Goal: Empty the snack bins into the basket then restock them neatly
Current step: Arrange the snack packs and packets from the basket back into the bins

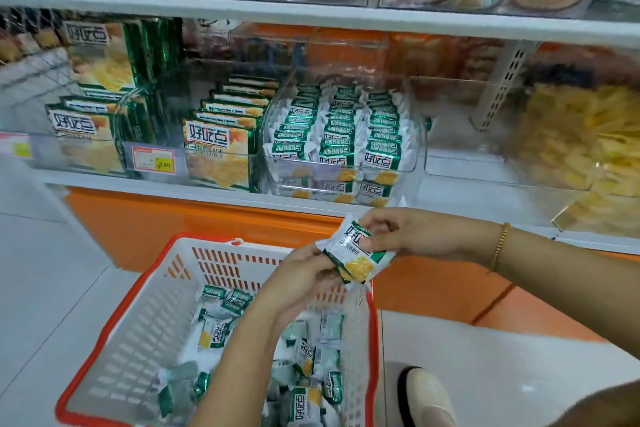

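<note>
Over the basket (138,322), your left grip (301,274) reaches up from below, fingers curled on the lower edge of the packets (358,253). Your right grip (415,236) comes in from the right, forearm level, pinching their top. Behind, the bin (343,135) holds neat rows.

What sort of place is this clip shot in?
Most likely a snack aisle in a shop: a price tag on the shelf edge, clear bins stocked with rows of packaged snacks, and a red-rimmed shopping basket on the floor.
</note>
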